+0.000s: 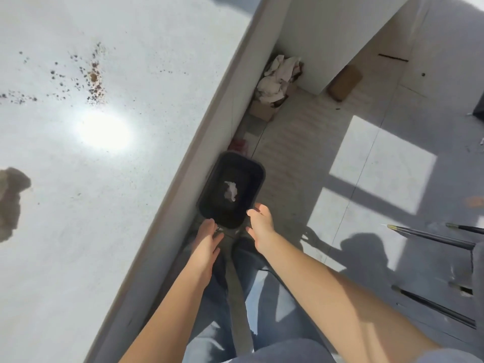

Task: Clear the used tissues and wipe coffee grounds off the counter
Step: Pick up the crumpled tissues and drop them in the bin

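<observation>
A black bin (251, 176) stands on the floor beside the white counter (110, 205), and a crumpled white tissue (231, 191) lies at its bottom. My left hand (207, 239) and my right hand (259, 226) hover side by side at the bin's near rim, both empty with fingers apart. Dark coffee grounds (94, 79) are scattered over the far left part of the counter, with more specks trailing toward the left edge. A brown patch (10, 195) lies at the counter's left edge; what it is cannot be made out.
A cardboard box stuffed with crumpled paper (277, 79) sits on the floor by the counter's base. A brown block (345, 82) lies beside a white wall panel (330, 38). Dark chair legs (432, 237) reach in from the right. Sunlit floor tiles (379, 163) spread beyond the bin.
</observation>
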The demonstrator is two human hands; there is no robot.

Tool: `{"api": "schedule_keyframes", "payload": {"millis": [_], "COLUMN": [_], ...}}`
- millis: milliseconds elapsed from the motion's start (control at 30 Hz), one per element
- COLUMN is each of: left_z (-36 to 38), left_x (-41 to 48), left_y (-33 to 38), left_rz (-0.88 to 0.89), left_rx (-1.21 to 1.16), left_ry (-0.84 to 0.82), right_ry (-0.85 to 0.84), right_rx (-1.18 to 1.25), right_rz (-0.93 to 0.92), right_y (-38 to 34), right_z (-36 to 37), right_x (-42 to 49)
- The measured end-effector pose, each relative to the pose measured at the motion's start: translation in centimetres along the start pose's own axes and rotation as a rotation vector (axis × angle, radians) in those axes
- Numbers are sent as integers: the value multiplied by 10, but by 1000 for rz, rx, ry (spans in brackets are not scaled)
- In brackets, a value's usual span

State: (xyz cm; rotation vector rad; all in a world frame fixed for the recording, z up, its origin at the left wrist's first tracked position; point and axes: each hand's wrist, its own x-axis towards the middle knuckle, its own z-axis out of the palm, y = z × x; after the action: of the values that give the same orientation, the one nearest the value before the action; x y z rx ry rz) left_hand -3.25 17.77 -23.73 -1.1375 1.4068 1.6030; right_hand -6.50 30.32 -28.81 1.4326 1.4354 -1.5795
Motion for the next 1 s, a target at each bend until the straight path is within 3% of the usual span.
{"api": "schedule_keyframes", "payload": {"millis": [367, 633, 800, 1000], "left_z": [-3, 9, -10, -95], "left_x": [-37, -101, -162, -202], "left_y": [12, 49, 67, 75], "left_rz": [112, 480, 706, 854], "left_rx": [194, 387, 430, 353], "left_ry": [19, -14, 116, 520], "right_ry": [-41, -297, -284, -406], "right_rx": [-153, -727, -769, -1061], "right_rz": [-190, -855, -1235, -1538], "right_y": [-2, -45, -87, -114], "right_z": [2, -12, -2, 92], "right_x": [-38, -100, -169, -239]}}
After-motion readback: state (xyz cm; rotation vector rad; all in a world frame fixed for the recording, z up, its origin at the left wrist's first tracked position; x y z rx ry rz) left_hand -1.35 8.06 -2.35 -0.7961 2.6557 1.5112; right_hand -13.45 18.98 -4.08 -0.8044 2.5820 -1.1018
